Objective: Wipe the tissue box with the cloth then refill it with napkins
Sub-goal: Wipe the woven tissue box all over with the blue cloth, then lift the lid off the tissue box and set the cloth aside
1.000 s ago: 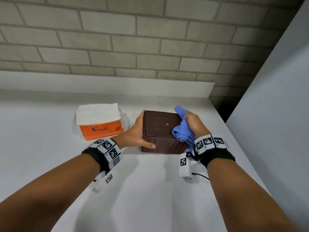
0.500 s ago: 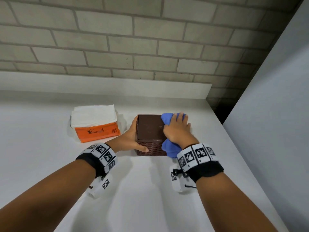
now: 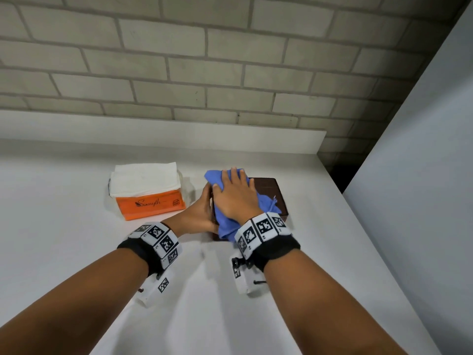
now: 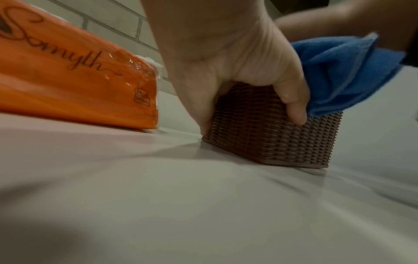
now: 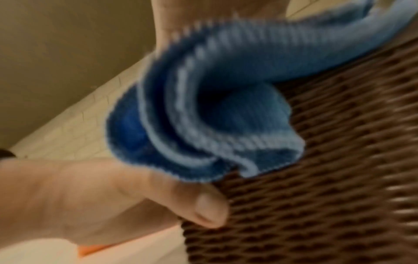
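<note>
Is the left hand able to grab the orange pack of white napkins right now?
Probably yes. The orange pack of white napkins lies just beside the left hand with bare white table between. But that hand grips the brown woven tissue box, so it must let go first.

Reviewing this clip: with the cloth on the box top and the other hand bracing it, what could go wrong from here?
1. The small brown woven tissue box could skid on the smooth white counter if the left hand, gripping its corner, loosens.
2. The blue cloth droops over the front under the flat right hand; its loose edge may snag on the weave.
</note>
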Action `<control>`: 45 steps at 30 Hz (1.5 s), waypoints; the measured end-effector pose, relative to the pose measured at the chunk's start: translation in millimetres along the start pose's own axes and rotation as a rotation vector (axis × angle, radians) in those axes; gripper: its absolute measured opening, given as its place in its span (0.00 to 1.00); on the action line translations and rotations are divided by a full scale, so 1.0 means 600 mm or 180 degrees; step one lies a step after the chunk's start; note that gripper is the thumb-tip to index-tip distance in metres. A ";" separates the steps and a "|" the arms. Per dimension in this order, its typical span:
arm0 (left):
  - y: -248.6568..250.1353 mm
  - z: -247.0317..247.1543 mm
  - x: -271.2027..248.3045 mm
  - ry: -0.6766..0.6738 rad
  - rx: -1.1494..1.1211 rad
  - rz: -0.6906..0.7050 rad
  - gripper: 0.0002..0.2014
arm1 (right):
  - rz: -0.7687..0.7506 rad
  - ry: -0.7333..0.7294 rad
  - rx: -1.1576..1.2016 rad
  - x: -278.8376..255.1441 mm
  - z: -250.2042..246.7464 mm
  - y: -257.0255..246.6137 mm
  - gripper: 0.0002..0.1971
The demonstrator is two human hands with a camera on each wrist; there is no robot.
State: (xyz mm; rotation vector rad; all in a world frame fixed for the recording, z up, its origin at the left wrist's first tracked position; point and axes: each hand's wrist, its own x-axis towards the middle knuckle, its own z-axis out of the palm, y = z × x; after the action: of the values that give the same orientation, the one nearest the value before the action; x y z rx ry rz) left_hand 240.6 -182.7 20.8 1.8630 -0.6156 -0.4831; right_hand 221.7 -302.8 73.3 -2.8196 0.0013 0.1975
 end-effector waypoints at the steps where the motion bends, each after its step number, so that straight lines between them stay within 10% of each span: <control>1: 0.000 0.001 0.000 0.0025 -0.0023 0.0052 0.64 | 0.0025 0.0039 -0.0042 0.006 -0.002 0.007 0.31; 10: -0.018 0.005 0.006 0.0105 -0.0158 -0.0269 0.64 | 0.0739 0.0317 -0.0078 0.025 -0.034 0.110 0.28; 19: -0.022 0.001 0.011 0.0110 -0.0081 -0.0286 0.68 | 0.1226 0.0398 0.1762 0.011 -0.052 0.158 0.22; 26: -0.023 -0.022 0.017 0.0178 -0.0111 -0.0381 0.71 | 0.1622 0.0678 0.1417 0.018 -0.049 0.229 0.20; 41: -0.032 -0.066 0.057 0.0105 -0.0069 -0.0398 0.72 | 0.2095 -0.0348 0.0016 0.020 -0.031 0.246 0.32; 45: -0.038 -0.072 0.068 0.0057 -0.0155 -0.0367 0.72 | 0.1267 -0.0124 -0.0099 0.050 -0.122 0.145 0.40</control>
State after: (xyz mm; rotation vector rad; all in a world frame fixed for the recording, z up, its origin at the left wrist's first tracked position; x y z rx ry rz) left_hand 302.6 -169.9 12.9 1.8614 -0.4820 -0.5514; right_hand 259.5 -407.7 111.4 -2.8161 0.5570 0.3430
